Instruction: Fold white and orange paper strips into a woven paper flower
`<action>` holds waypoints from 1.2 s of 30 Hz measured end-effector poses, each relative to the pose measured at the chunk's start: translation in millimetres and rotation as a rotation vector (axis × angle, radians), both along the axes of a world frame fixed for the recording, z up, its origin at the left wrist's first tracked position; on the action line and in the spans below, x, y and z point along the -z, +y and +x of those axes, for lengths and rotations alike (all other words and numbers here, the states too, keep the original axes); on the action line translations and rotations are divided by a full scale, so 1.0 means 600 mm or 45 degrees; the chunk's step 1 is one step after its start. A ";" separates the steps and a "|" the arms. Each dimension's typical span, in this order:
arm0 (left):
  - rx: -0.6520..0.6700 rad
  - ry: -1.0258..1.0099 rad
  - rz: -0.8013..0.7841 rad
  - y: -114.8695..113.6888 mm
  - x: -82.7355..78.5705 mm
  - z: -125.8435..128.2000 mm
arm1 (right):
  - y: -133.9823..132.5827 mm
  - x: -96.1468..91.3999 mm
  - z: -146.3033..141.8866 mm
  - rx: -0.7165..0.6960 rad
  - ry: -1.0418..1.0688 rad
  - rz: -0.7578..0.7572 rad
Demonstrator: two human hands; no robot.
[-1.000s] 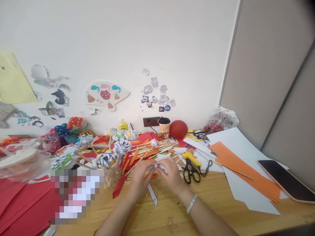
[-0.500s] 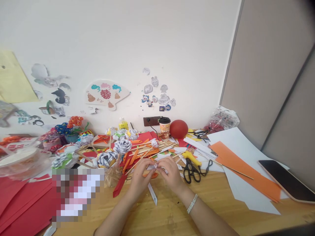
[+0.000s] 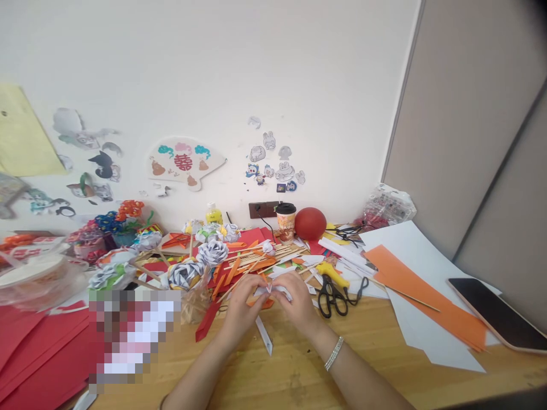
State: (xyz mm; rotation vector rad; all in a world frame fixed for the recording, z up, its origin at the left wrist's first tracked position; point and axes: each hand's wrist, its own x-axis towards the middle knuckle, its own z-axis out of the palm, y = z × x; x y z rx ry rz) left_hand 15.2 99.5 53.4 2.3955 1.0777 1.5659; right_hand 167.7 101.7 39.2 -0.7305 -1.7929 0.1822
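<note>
My left hand (image 3: 240, 310) and my right hand (image 3: 299, 304) meet over the wooden table (image 3: 299, 370), fingers pinched on a small white folded paper piece (image 3: 270, 291) held between them. A white paper strip (image 3: 264, 335) lies on the table just below the hands. My right wrist wears a silver bracelet (image 3: 333, 353). Behind the hands lies a heap of wooden sticks and orange paper strips (image 3: 250, 263).
Black scissors (image 3: 332, 297) and a yellow glue gun (image 3: 334, 275) lie right of the hands. Paper roses (image 3: 212, 252), red paper sheets (image 3: 38, 353), a cup (image 3: 285, 224), a red ball (image 3: 310, 224), orange and white sheets (image 3: 423, 290) and a phone (image 3: 498, 313) surround them.
Both hands stay together on the white paper piece with only slight finger shifts; the view has drifted a little.
</note>
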 end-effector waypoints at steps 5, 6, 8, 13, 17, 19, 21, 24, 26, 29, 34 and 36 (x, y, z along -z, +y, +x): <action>0.022 0.028 0.044 0.001 0.002 -0.002 | 0.002 0.003 0.002 -0.014 -0.022 0.034; 0.018 0.030 0.057 0.002 0.003 -0.002 | 0.002 0.003 0.002 -0.016 -0.023 0.034; 0.012 0.026 0.097 0.003 0.005 -0.002 | 0.002 0.002 0.002 -0.017 -0.020 0.030; 0.023 0.064 0.194 0.002 0.001 -0.004 | -0.001 0.000 0.002 -0.004 -0.025 0.015; 0.006 0.116 0.228 -0.001 -0.003 -0.005 | -0.002 -0.001 0.002 -0.004 -0.025 0.020; -0.013 0.135 0.250 -0.003 -0.005 -0.004 | -0.003 -0.001 0.003 -0.009 -0.027 0.030; -0.037 0.141 0.261 -0.006 -0.006 -0.003 | -0.004 0.000 0.003 -0.012 -0.038 0.043; -0.069 0.150 0.286 -0.009 -0.008 -0.003 | -0.004 0.000 0.003 -0.004 -0.060 0.056; -0.074 0.172 0.313 -0.010 -0.009 -0.003 | -0.005 -0.001 0.003 0.010 -0.067 0.069; -0.066 0.199 0.352 -0.010 -0.011 -0.004 | -0.006 -0.004 0.003 0.020 -0.074 0.090; -0.062 0.205 0.384 -0.011 -0.012 -0.003 | -0.009 -0.007 0.003 -0.016 -0.063 0.101; -0.065 0.195 0.384 -0.012 -0.012 -0.002 | -0.009 -0.006 0.004 -0.031 -0.056 0.095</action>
